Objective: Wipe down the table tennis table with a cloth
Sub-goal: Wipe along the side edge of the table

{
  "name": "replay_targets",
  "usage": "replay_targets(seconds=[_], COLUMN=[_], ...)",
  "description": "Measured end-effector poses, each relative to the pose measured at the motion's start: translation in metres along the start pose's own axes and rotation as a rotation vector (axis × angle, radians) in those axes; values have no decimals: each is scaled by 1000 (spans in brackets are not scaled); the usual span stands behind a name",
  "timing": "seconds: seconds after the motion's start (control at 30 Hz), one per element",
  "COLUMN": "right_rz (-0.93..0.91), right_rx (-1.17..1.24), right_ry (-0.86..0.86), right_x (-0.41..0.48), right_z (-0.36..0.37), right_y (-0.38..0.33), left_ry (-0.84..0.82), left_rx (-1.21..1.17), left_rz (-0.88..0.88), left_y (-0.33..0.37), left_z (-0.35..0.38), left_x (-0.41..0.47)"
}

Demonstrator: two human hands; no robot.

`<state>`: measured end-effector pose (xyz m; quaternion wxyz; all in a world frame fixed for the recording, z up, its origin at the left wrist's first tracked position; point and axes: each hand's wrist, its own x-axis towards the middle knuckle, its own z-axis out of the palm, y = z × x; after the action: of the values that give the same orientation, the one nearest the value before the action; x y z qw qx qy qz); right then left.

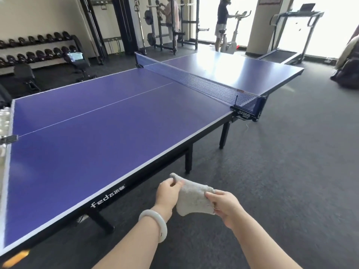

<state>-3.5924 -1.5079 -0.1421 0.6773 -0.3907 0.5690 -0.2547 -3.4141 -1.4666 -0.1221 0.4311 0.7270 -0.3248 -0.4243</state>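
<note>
Gym flooring [281, 171], dark and speckled, runs under and around the blue worktop [93, 136], which fills the left and centre of your view. Taking that worktop as the reference: its net [198, 82] crosses it at the far middle, clamped at both side edges, and a thin white centre line runs along its length. White edging borders the near side, and a white brand mark shows on the dark side rail.

Your cloth [194, 197], pale grey and soft, is off the worktop, held in the air just beside its near long edge, over the floor. It touches no part of the surface.

Your left hand [168, 193] pinches the cloth's upper left corner, fingers closed on it. A white bangle [155, 226] sits on that wrist. Your right hand [225, 206] clamps the cloth's right edge, grip closed on the fabric. The cloth hangs stretched between the two.

Beyond the worktop's far left side stands a dumbbell rack [37, 51]. Beyond its far end are a weight rack, an exercise bike [233, 35] and a treadmill [291, 35], with two people standing there.
</note>
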Motion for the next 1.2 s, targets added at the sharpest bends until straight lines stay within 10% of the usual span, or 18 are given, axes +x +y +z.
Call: replay_targets(seconds=[0.17,0.37,0.67,1.2], right_rz=[74,-38,-114,-268], right_rx=[266,90,-288,-508], right_ry=[8,266,117,376], right_x=[-37,-72,-104,-149], right_z=[16,55,188,352], right_y=[23,41,56,123], left_ry=[-373,-213,-176,-234], left_rx=[-214,132,198,475], left_rz=[-114,-15,41,324], left_y=[-11,-41,-89,-155], left_z=[-26,-69,-196,-365], left_x=[-35,-48,-50,-70])
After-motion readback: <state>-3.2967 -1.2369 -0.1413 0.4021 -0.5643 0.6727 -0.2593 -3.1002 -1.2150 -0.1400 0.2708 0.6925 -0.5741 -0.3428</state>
